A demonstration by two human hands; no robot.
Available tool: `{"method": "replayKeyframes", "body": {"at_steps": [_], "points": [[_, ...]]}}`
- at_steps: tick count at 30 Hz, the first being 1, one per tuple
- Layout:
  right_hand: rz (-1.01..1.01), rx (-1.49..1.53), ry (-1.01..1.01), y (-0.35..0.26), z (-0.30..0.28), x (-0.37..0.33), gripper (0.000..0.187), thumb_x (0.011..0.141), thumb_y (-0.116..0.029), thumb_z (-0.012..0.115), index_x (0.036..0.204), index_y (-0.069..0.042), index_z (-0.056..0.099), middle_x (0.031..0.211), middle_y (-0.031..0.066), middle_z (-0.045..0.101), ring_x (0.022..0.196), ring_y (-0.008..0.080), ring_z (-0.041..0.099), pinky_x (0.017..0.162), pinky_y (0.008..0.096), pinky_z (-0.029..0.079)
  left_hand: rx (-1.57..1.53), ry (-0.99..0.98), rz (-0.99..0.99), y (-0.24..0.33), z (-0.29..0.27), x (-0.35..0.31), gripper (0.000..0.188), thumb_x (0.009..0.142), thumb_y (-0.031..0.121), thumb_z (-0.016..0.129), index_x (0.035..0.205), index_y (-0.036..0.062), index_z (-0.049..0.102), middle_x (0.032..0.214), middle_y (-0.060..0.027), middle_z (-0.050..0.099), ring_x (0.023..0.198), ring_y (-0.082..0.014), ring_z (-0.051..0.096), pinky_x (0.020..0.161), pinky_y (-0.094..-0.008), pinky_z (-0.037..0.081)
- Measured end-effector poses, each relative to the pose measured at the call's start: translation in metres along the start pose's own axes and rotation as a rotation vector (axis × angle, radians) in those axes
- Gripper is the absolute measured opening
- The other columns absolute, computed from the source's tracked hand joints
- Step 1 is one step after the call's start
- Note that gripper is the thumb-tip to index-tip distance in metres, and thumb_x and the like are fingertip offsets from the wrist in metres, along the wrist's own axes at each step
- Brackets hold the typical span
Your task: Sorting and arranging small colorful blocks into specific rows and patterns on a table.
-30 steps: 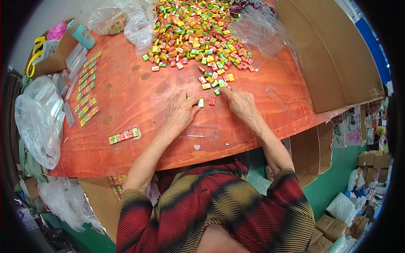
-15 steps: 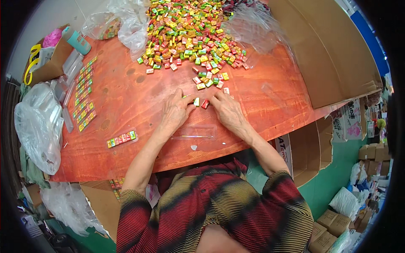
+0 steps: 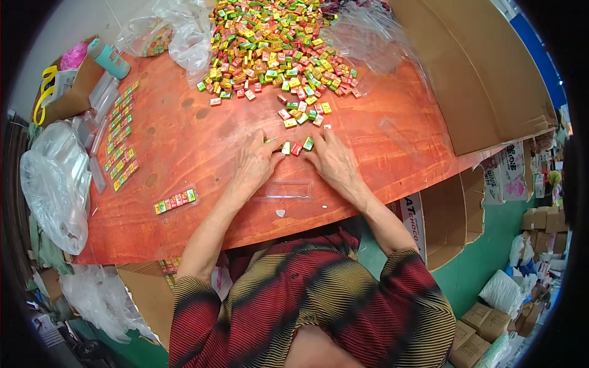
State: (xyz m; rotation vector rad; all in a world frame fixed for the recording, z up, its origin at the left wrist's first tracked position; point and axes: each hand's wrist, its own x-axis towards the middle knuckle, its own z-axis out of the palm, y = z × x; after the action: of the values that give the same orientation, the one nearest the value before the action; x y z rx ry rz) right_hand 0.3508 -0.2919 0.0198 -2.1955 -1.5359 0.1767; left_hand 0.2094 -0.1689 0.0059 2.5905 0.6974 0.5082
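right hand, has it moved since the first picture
Yes. Against the clear tray, the right hand has come closer to the person and slightly left, bringing its fingertips nearer the tray.

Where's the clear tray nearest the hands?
Head view, centre: the clear tray lies on the table between the forearms, on the near side of the left hand and right hand, just beyond a small pale scrap.

Counter [image 3: 178, 141], red-stained wood, knots visible. Far side: heap of small coloured boxes [image 3: 270, 52], flanked by clear plastic bags [image 3: 190, 43]. Left: filled rows of boxes [image 3: 120, 138]; one filled strip [image 3: 175, 200]. Near edge: clear tray [image 3: 285, 190], white scrap [image 3: 280, 213].
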Motion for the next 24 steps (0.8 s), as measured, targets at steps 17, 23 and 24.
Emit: {"method": "replayKeyframes", "body": {"at_steps": [17,23,24], "points": [[-0.035,0.072,0.109,0.008,-0.008,-0.004,0.031,0.074,-0.007,0.059,0.103,0.000,0.048,0.094,0.0179,0.049,0.087,0.0350,0.053,0.068,0.0420,0.046,-0.031,-0.059,0.008,0.000,-0.009,-0.004,0.037,0.070,0.014,0.067,0.107,0.0136,0.059,0.085,-0.0103,0.047,0.079,-0.0277,0.052,0.067,-0.0380,0.044],[0.065,-0.024,0.079,0.036,0.002,-0.018,0.032,0.078,-0.009,0.058,0.108,-0.002,0.049,0.098,0.0164,0.049,0.083,0.0345,0.055,0.066,0.0399,0.047,-0.212,-0.121,-0.012,-0.016,-0.015,-0.002,0.041,0.069,0.006,0.066,0.109,0.0057,0.054,0.093,-0.0127,0.049,0.087,-0.0297,0.051,0.075,-0.0370,0.043],[0.030,0.010,0.083,0.034,0.006,-0.019,0.030,0.079,-0.010,0.058,0.106,-0.002,0.049,0.097,0.0165,0.049,0.082,0.0348,0.055,0.066,0.0403,0.046,-0.267,-0.150,-0.016,-0.018,-0.016,-0.002,0.041,0.069,0.004,0.066,0.108,0.0045,0.054,0.094,-0.0132,0.049,0.089,-0.0299,0.051,0.077,-0.0365,0.043]]}}
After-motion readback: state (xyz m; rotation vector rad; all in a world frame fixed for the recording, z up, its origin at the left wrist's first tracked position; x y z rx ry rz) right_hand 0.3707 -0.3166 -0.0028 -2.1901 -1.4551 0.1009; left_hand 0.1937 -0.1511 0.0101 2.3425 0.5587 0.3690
